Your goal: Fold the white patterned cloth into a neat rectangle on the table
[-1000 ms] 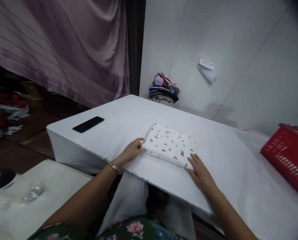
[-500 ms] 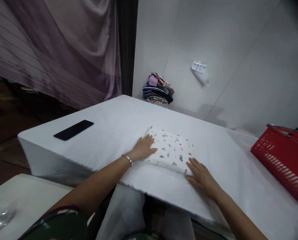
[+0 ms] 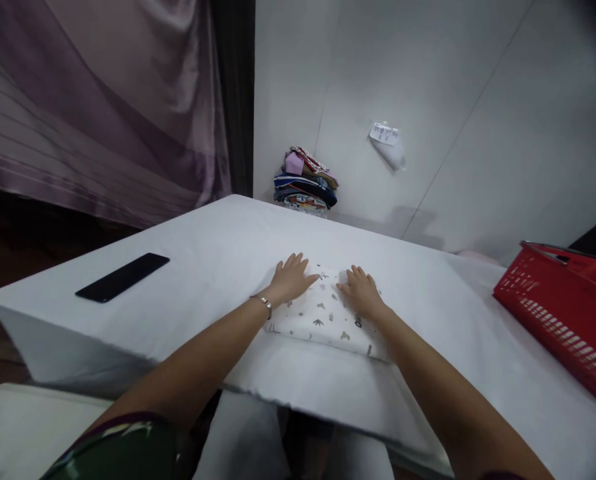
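A folded white cloth [image 3: 323, 320] with small printed motifs lies on the white table [image 3: 218, 247] in front of me. My left hand [image 3: 292, 279] rests flat on its far left part, fingers stretched out and spread. My right hand [image 3: 361, 292] lies flat on its far right part, fingers extended. Both palms press down on the cloth, close together. A bracelet sits on my left wrist.
A black phone [image 3: 123, 276] lies on the table's left part. A stack of folded coloured clothes [image 3: 305, 183] sits at the far corner by the wall. A red plastic basket [image 3: 563, 301] stands at the right. A purple curtain [image 3: 103, 100] hangs at left.
Both hands moved from the cloth's near edges up onto its top surface and came closer together. The view has shifted to the right.
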Motion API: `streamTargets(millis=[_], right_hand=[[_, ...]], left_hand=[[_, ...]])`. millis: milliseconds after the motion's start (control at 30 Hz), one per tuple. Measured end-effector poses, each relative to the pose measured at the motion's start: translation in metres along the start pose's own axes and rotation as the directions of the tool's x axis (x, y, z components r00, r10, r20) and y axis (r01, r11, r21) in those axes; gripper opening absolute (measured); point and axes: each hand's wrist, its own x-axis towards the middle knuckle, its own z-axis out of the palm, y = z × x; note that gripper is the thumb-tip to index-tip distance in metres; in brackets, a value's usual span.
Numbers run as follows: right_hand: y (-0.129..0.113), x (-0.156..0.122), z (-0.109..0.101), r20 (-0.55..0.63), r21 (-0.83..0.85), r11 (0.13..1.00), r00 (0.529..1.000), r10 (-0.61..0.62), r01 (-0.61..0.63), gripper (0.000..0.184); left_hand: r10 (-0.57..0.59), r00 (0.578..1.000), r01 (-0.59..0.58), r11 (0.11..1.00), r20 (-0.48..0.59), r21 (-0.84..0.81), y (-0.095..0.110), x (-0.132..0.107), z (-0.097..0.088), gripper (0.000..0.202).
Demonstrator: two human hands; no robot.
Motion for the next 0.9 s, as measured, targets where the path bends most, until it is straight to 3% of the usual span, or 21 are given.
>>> streamTargets(millis=[100,267,433,667,900], right_hand=[[0.02,0.016,0.019,0.036,-0.028,0.992,0.992,0.124,-0.123,0.067],[0.035,0.018,0.036,0.013,-0.047,0.992,0.993,0.115,-0.114,0.07],[0.031,0.018,0.025,0.005,-0.057,0.995,0.997,0.08,-0.079,0.064],[0.043,0.046,0.004,0.257,0.05,0.99,0.959,0.117,-0.134,0.063],[0.053,0.072,-0.002,0.349,0.045,0.99,0.931,0.111,-0.135,0.068]], left_hand=[[-0.04,0.999,0.039,0.999,0.036,0.017,-0.01,0.011,0.018,0.067],[-0.051,0.998,0.051,0.999,0.044,-0.006,-0.025,0.013,0.035,0.068],[-0.045,0.999,0.045,0.998,0.014,-0.038,-0.026,0.012,0.035,0.062],[-0.108,0.983,0.071,0.969,-0.148,-0.236,-0.035,0.01,0.034,0.057],[-0.153,0.964,0.067,0.931,-0.217,-0.358,-0.039,0.008,0.027,0.05]])
